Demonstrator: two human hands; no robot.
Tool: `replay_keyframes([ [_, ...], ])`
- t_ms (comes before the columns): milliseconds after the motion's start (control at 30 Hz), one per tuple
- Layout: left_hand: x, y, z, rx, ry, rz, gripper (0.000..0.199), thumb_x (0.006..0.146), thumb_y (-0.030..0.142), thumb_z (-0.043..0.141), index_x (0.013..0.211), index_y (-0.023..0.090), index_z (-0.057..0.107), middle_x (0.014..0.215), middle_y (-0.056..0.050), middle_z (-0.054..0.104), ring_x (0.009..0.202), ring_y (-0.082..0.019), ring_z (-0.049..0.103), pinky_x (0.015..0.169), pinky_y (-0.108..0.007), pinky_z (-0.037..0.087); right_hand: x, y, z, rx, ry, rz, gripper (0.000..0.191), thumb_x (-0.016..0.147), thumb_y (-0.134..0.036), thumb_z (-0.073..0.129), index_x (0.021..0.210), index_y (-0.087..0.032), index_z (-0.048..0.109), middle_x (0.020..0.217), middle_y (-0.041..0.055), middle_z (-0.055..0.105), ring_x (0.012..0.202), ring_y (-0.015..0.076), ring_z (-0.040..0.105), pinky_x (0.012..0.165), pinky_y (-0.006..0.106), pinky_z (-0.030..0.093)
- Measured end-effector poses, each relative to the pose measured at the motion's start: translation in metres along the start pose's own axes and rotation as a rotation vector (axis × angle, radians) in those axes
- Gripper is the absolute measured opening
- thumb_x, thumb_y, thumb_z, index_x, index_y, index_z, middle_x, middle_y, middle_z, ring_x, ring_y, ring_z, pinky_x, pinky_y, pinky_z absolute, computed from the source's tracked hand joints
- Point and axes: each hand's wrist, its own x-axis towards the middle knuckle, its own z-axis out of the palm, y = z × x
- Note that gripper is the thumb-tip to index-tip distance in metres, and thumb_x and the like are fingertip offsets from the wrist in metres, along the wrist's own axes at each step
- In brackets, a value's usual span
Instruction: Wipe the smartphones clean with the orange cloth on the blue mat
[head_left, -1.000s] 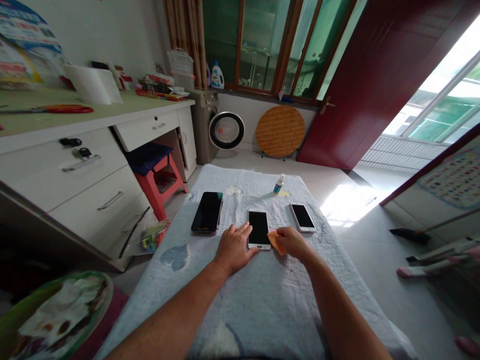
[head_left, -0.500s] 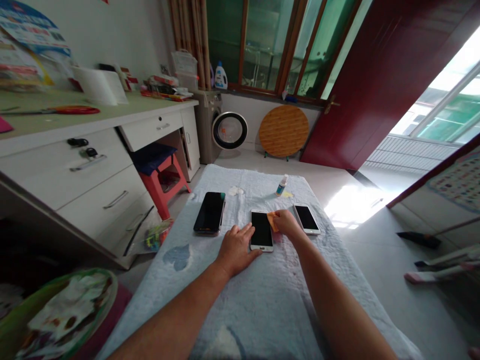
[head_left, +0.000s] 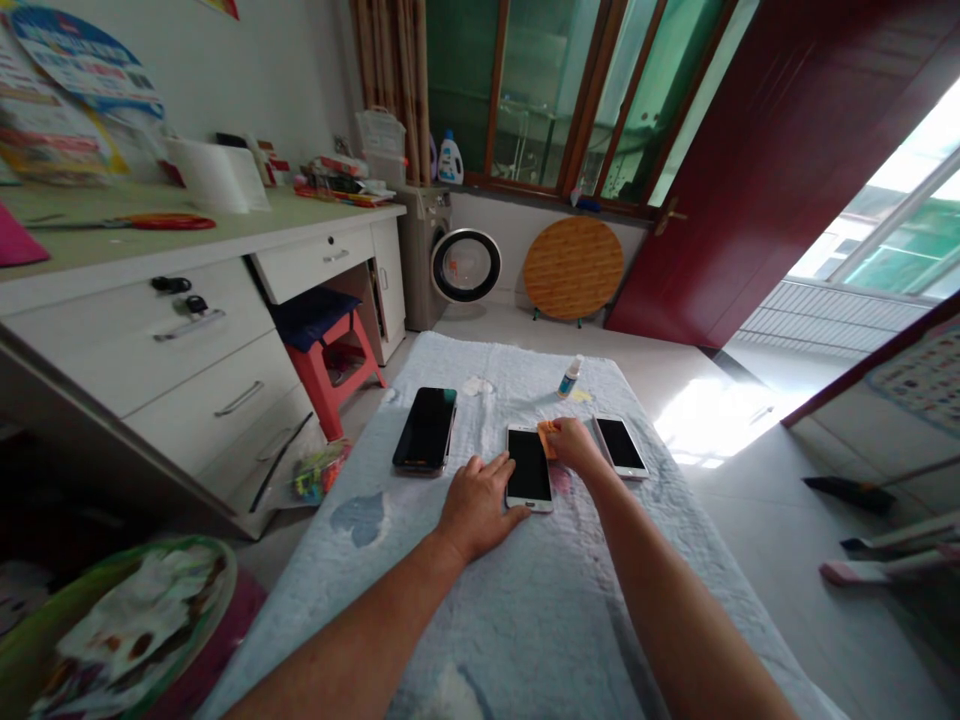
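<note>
A white smartphone (head_left: 529, 466) with a dark screen lies face up on the cloth-covered table. My left hand (head_left: 478, 505) holds it steady, fingers on its left edge and thumb by the lower corner. Pinched in my right hand (head_left: 574, 445) is a small orange cloth (head_left: 547, 438), which touches the phone's upper right edge. To the right lies another white smartphone (head_left: 620, 446), close to my right wrist. A larger black smartphone (head_left: 426, 430) rests on the left. Beyond the hands stands a small spray bottle (head_left: 571, 376) with a blue label.
A light blue cloth (head_left: 360, 610) covers the table. On the left are a desk with drawers (head_left: 202, 345), a red stool (head_left: 330, 370) and a bin (head_left: 232, 585) with used paper. A washing machine (head_left: 424, 265) with its door ajar and a round wooden tabletop (head_left: 574, 268) stand behind.
The camera view has shifted slightly, so everything sits a little lower and further right. Both hands keep nearly the same place on the phone; the orange cloth remains at its right edge.
</note>
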Motion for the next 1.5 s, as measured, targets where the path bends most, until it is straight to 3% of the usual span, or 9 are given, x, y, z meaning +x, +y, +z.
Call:
replay_keyframes([
  [300, 0.0, -0.001, 0.005, 0.01, 0.011, -0.006, 0.066, 0.076, 0.053, 0.063, 0.132, 0.019, 0.051, 0.142, -0.008, 0.048, 0.114, -0.03, 0.051, 0.096, -0.043, 0.041, -0.055, 0.015, -0.005, 0.068, -0.115, -0.057, 0.014, 0.07, -0.016, 0.051, 0.062, -0.014, 0.062, 0.052, -0.0026, 0.046, 0.052, 0.0085, 0.041, 0.049, 0.021, 0.023],
  [533, 0.0, 0.0, 0.003, 0.017, 0.015, -0.011, 0.063, 0.076, 0.049, 0.065, 0.13, 0.018, 0.052, 0.139, -0.008, 0.051, 0.113, -0.029, 0.052, 0.096, -0.041, 0.042, -0.101, 0.009, -0.019, 0.043, -0.199, -0.065, 0.02, 0.075, -0.023, 0.051, 0.059, -0.013, 0.058, 0.052, -0.0032, 0.043, 0.052, 0.0079, 0.037, 0.048, 0.022, 0.02],
  [667, 0.0, 0.0, 0.003, 0.014, 0.017, -0.01, 0.063, 0.076, 0.05, 0.065, 0.13, 0.019, 0.052, 0.14, -0.007, 0.051, 0.113, -0.029, 0.052, 0.097, -0.041, 0.041, -0.111, 0.01, -0.028, 0.019, -0.301, -0.094, 0.015, 0.071, -0.019, 0.051, 0.058, -0.014, 0.057, 0.05, -0.0041, 0.042, 0.05, 0.0075, 0.037, 0.047, 0.023, 0.019],
  [733, 0.001, -0.001, 0.004, 0.008, 0.015, -0.009, 0.064, 0.076, 0.051, 0.064, 0.131, 0.019, 0.052, 0.14, -0.007, 0.05, 0.113, -0.029, 0.052, 0.098, -0.041, 0.04, -0.108, 0.014, -0.028, 0.033, -0.317, -0.09, 0.013, 0.069, -0.018, 0.051, 0.059, -0.014, 0.058, 0.05, -0.0044, 0.043, 0.05, 0.0075, 0.037, 0.047, 0.023, 0.02],
  [1000, 0.002, -0.004, 0.002, -0.012, -0.009, 0.002, 0.066, 0.077, 0.051, 0.064, 0.132, 0.017, 0.051, 0.142, -0.008, 0.049, 0.116, -0.03, 0.051, 0.099, -0.042, 0.04, -0.074, 0.014, -0.005, 0.08, -0.128, -0.006, 0.019, 0.073, -0.022, 0.051, 0.063, -0.015, 0.064, 0.051, -0.0015, 0.053, 0.051, 0.0094, 0.046, 0.047, 0.021, 0.024],
  [1267, 0.002, -0.004, -0.003, -0.015, -0.033, 0.024, 0.063, 0.078, 0.053, 0.063, 0.129, 0.017, 0.052, 0.141, -0.009, 0.05, 0.117, -0.031, 0.05, 0.098, -0.042, 0.04, -0.01, 0.0, -0.001, -0.071, -0.022, -0.02, 0.02, 0.074, -0.015, 0.049, 0.07, -0.011, 0.068, 0.061, 0.0041, 0.061, 0.057, 0.0106, 0.049, 0.05, 0.022, 0.026],
  [1500, 0.003, -0.003, -0.005, -0.028, -0.026, 0.029, 0.062, 0.078, 0.055, 0.062, 0.127, 0.019, 0.053, 0.136, -0.008, 0.053, 0.112, -0.03, 0.052, 0.096, -0.041, 0.041, 0.031, -0.009, -0.005, -0.157, -0.106, -0.166, 0.018, 0.077, -0.015, 0.052, 0.076, -0.012, 0.07, 0.069, 0.0033, 0.065, 0.062, 0.01, 0.052, 0.055, 0.02, 0.029],
])
